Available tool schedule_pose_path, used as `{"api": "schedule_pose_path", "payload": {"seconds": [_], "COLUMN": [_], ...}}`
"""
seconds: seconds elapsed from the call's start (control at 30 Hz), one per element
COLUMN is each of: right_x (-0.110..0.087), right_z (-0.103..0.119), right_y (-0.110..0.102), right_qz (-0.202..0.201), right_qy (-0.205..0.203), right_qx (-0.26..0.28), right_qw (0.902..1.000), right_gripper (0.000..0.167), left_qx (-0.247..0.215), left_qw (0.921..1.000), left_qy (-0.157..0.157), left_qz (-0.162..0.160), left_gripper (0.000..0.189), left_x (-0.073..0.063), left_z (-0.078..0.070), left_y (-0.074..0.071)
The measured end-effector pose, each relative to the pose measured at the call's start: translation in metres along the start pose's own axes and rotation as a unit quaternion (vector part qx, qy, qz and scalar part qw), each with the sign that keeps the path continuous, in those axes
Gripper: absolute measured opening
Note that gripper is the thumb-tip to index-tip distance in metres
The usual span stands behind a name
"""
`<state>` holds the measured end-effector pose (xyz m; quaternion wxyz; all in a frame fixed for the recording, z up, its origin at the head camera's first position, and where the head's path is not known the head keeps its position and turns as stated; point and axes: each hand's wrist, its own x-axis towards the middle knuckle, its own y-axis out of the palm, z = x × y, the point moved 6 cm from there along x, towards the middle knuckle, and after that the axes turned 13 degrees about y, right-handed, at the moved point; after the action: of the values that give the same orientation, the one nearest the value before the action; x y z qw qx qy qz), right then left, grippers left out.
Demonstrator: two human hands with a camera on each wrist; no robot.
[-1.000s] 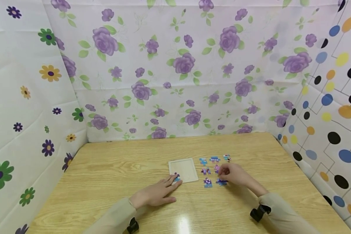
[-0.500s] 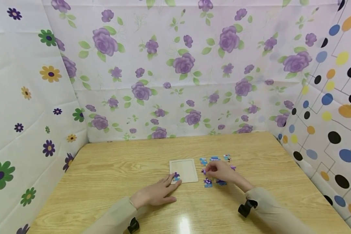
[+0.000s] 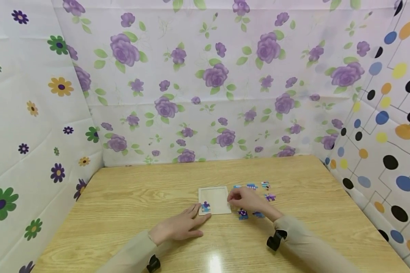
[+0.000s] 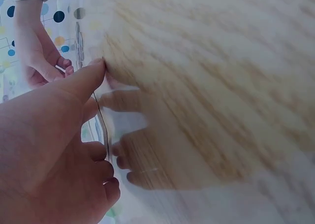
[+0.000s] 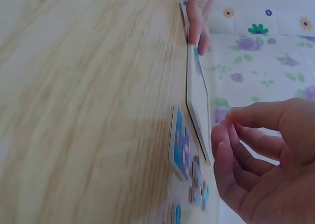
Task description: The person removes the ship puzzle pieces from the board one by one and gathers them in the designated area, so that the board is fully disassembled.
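My left hand (image 3: pixel 179 225) lies with fingers extended, fingertips touching the lower left corner of a shallow square wooden puzzle tray (image 3: pixel 220 201). One blue and purple jigsaw piece (image 3: pixel 205 207) sits in that corner, beside the fingertips. At the tray's right edge, slightly above the table, hovers my right hand (image 3: pixel 247 199). Its fingers are curled, and thumb and fingertips come together; no piece shows between them in the right wrist view. Loose pieces surround this hand: a purple and blue piece (image 3: pixel 242 214) below it and a purple-pink piece (image 3: pixel 270 197) to its right. The hand hides part of the group.
More loose jigsaw pieces lie behind the right hand, among them a blue piece (image 3: pixel 251 186) and a multicoloured piece (image 3: pixel 265 185). Everything rests on a wood-grain table (image 3: pixel 140 189). Patterned cloth (image 3: pixel 167 106) hangs along the back and both sides.
My right hand has moved left from the loose pieces to the tray's right edge, uncovering the purple-pink piece. The left hand has stayed almost still on the tray's corner.
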<state>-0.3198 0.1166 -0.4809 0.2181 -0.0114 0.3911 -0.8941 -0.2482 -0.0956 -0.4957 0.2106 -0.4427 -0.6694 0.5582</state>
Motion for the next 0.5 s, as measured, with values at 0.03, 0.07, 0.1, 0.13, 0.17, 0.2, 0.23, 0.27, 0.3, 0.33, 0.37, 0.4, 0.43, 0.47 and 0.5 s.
{"api": "schedule_pose_path", "payload": {"seconds": [0.03,0.07,0.1,0.13,0.17,0.2,0.23,0.27,0.3,0.33,0.37,0.4,0.43,0.47,0.5], "right_x": [0.002,0.003,0.005,0.007,0.009,0.011,0.014,0.016,0.018,0.020,0.022,0.024,0.026,0.028,0.030], "right_z": [0.002,0.004,0.006,0.007,0.008,0.009,0.011,0.012,0.014,0.015,0.017,0.020,0.021,0.023,0.024], "right_y": [0.002,0.004,0.006,0.009,0.011,0.013,0.016,0.019,0.022,0.024,0.027,0.029,0.031,0.033,0.035], "right_qz": [0.004,0.007,0.010,0.013,0.016,0.019,0.023,0.027,0.031,0.035,0.038,0.040,0.041,0.040,0.041], "right_qy": [-0.001,-0.003,-0.006,-0.007,-0.008,-0.010,-0.012,-0.014,-0.016,-0.016,-0.018,-0.021,-0.020,-0.020,-0.019], "right_qx": [0.002,0.003,0.007,0.010,0.011,0.013,0.016,0.019,0.021,0.020,0.020,0.020,0.017,0.014,0.013], "right_qw": [1.0000,1.0000,0.9999,0.9998,0.9998,0.9997,0.9995,0.9994,0.9992,0.9991,0.9989,0.9988,0.9988,0.9989,0.9989], "right_gripper": [0.010,0.010,0.010,0.010,0.010,0.010,0.009,0.009,0.009,0.008,0.008,0.008,0.008,0.009,0.010], "left_qx": [-0.003,-0.004,-0.007,-0.009,-0.010,-0.013,-0.014,-0.014,-0.016,-0.015,-0.014,-0.013,-0.012,-0.011,-0.010], "left_qw": [1.0000,1.0000,0.9999,0.9999,0.9999,0.9998,0.9998,0.9998,0.9998,0.9998,0.9998,0.9998,0.9999,0.9999,0.9999], "left_qy": [-0.004,-0.007,-0.009,-0.010,-0.011,-0.013,-0.013,-0.012,-0.012,-0.012,-0.011,-0.010,-0.008,-0.008,-0.007], "left_qz": [0.001,0.002,0.002,0.002,0.002,0.002,0.003,0.004,0.005,0.005,0.005,0.005,0.004,0.004,0.003], "left_gripper": [0.061,0.061,0.061,0.061,0.061,0.061,0.061,0.061,0.061,0.061,0.061,0.061,0.061,0.061,0.061], "left_x": [-0.001,-0.001,-0.001,-0.002,-0.002,-0.002,-0.003,-0.003,-0.002,-0.002,-0.002,-0.002,-0.001,-0.001,-0.001], "left_z": [0.001,0.001,0.001,0.002,0.002,0.002,0.002,0.002,0.002,0.002,0.002,0.001,0.001,0.000,0.000], "left_y": [0.000,0.001,0.001,0.002,0.002,0.002,0.003,0.003,0.004,0.004,0.004,0.004,0.004,0.004,0.004]}}
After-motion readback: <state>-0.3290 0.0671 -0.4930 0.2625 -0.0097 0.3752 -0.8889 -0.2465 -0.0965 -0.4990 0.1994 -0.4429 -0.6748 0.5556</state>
